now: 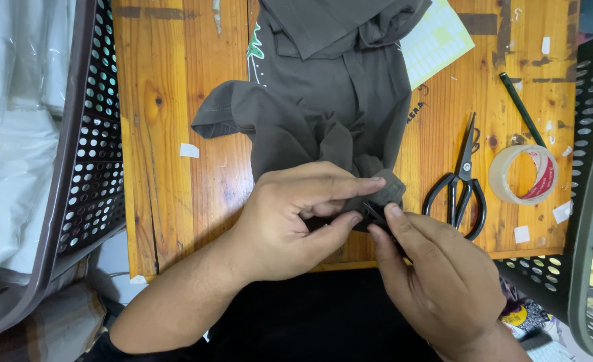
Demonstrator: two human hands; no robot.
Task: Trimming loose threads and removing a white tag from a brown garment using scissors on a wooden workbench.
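Note:
A dark olive-grey shirt lies crumpled on a wooden table. My left hand pinches a bunched corner of the shirt near the table's front edge. Touching it from the right, my right hand grips a small black object between thumb and fingers, pressed against the same corner of fabric. What the small black object is cannot be made out.
Black-handled scissors and a roll of clear tape lie on the right of the table, with a dark pencil behind them. A sheet of pale stickers sits at the back. Perforated plastic baskets flank the table, another basket on the right.

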